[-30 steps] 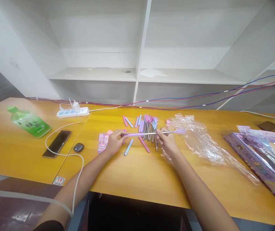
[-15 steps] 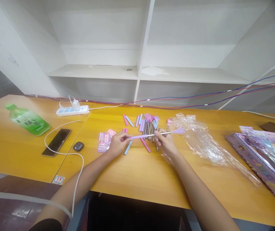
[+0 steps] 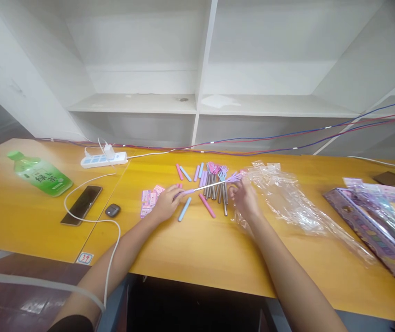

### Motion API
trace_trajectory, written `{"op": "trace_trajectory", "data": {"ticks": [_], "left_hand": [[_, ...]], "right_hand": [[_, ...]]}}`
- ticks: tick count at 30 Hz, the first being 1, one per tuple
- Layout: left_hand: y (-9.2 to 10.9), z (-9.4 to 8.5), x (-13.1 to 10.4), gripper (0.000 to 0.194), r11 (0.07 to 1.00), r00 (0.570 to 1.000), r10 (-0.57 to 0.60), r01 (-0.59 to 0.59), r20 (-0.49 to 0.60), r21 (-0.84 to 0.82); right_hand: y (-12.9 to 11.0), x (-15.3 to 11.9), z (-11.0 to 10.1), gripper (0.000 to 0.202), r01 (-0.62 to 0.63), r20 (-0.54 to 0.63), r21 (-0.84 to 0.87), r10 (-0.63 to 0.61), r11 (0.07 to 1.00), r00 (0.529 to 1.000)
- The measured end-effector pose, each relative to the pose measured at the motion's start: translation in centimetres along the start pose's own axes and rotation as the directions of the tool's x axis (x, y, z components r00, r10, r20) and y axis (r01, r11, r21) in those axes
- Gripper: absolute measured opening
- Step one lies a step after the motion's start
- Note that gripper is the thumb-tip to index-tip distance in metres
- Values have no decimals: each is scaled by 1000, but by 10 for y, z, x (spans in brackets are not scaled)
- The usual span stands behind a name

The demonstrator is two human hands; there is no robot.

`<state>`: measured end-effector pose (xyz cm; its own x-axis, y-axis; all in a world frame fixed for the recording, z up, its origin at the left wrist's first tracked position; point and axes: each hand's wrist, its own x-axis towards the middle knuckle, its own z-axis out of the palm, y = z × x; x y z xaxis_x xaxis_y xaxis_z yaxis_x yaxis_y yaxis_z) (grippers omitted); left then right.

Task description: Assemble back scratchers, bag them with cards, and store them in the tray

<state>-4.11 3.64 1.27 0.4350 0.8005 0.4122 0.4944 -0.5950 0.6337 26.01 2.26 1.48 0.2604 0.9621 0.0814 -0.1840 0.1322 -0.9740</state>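
Note:
My left hand (image 3: 167, 203) is closed around the purple handle of a back scratcher (image 3: 209, 185). Its metal rod slants up to the right and ends in a purple claw-shaped head. Close by that head is my right hand (image 3: 246, 198), fingers apart, at the edge of the clear plastic bags (image 3: 284, 196); whether a fingertip touches the head or a bag I cannot tell. Behind the rod lie several metal back scratcher rods (image 3: 214, 186) with pink, blue and purple heads. Loose handle sleeves lie around, among them a blue sleeve (image 3: 184, 210) and a pink sleeve (image 3: 207, 205).
Pink printed cards (image 3: 147, 200) lie left of my left hand. Farther left are an earbud case (image 3: 112, 210), a phone (image 3: 81, 205), a green tea bottle (image 3: 41, 175) and a power strip (image 3: 104, 160). A purple box (image 3: 367, 230) with packaged items sits at right.
My right hand has let go of the rod and moved slightly right and up. The back scratcher has shifted left, its head now tilted higher, still in my left hand.

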Motion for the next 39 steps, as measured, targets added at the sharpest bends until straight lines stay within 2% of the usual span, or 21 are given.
{"op": "trace_trajectory", "data": {"ticks": [2,8,13,15,20,25,34,39], "left_hand": [[0,-2,0,29,1000,1000,-8,8,5,-7],[8,2,-2,27,995,1000,-7,5,-13,-101],[13,3,-6,28,971,980,-124,87,-154,-224],[12,3,-7,27,961,974,-147,99,-175,-257],[11,2,-9,27,943,966,-180,116,-186,-311],[13,-1,-9,29,945,961,-195,130,-196,-300],[16,4,-14,34,969,966,-155,108,-206,-222],[20,6,-16,35,967,959,-158,102,-237,-236]], "right_hand": [[1,5,-11,51,47,-46,-44,-49,998,998],[6,4,-19,47,100,81,-364,-75,926,994],[8,2,-17,49,201,133,-489,-155,849,979],[9,0,-15,49,237,170,-525,-172,818,970],[13,-5,-10,52,220,206,-591,-118,776,971],[13,-9,-5,50,231,215,-630,-119,742,969],[9,-22,10,49,188,226,-630,-54,754,973],[7,-27,17,47,211,249,-635,-61,743,967]]}}
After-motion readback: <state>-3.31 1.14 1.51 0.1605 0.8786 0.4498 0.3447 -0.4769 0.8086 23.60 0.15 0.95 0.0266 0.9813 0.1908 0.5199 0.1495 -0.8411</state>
